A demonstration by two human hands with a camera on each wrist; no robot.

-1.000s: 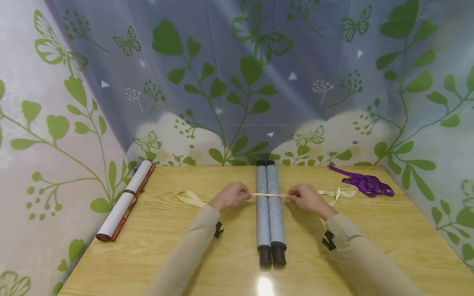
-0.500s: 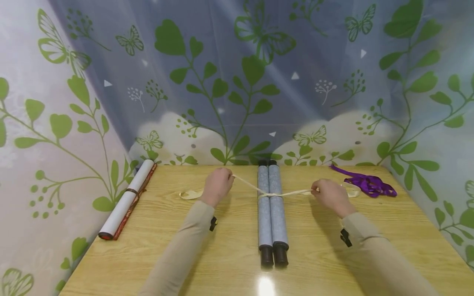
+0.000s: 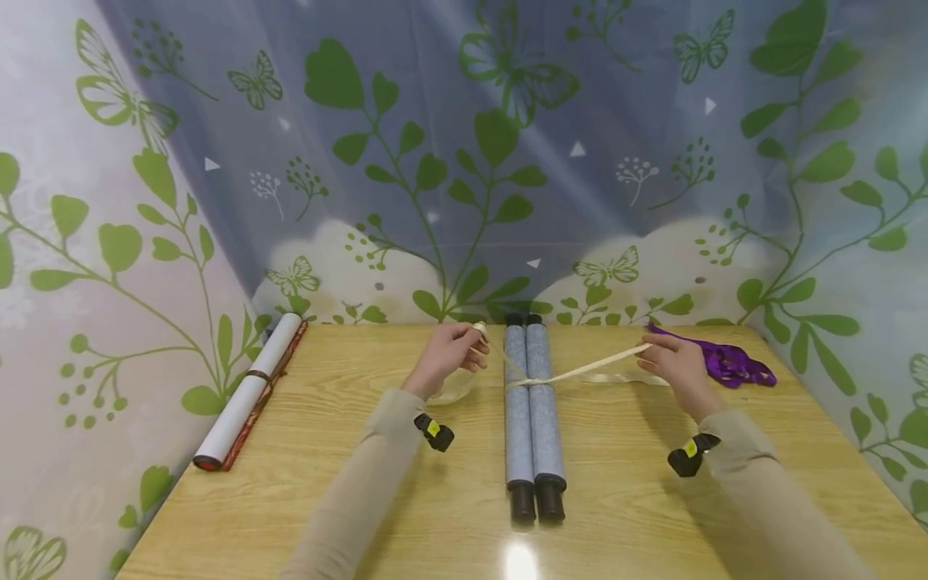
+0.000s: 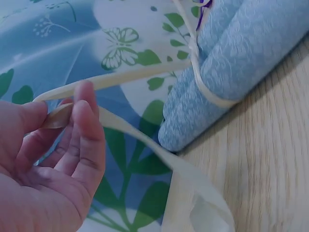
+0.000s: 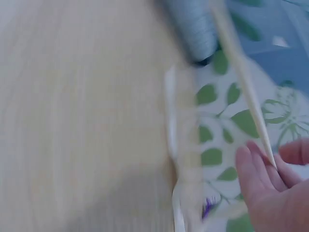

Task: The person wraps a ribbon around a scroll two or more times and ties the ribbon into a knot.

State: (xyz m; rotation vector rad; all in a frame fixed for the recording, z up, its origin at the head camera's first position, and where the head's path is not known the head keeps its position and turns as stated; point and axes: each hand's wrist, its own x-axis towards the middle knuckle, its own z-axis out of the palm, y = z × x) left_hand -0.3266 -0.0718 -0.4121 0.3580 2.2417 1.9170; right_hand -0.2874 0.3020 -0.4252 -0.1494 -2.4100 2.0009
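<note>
Since the preceding frame, the left hand [image 3: 447,355] has shifted closer to the paired blue-grey rolls [image 3: 545,439], and the right hand [image 3: 680,370] has moved farther out. Both hands pinch the cream ribbon [image 3: 598,364], which encircles the rolls at the table's [image 3: 616,532] middle. Step in hand: apparently knotting; next, likely form a loop, maintaining tension. Loose tails [image 3: 616,378] below could snag. Purple ribbon [image 3: 739,367] lies behind the right hand; a white roll [image 3: 246,392] lies at left.
</note>
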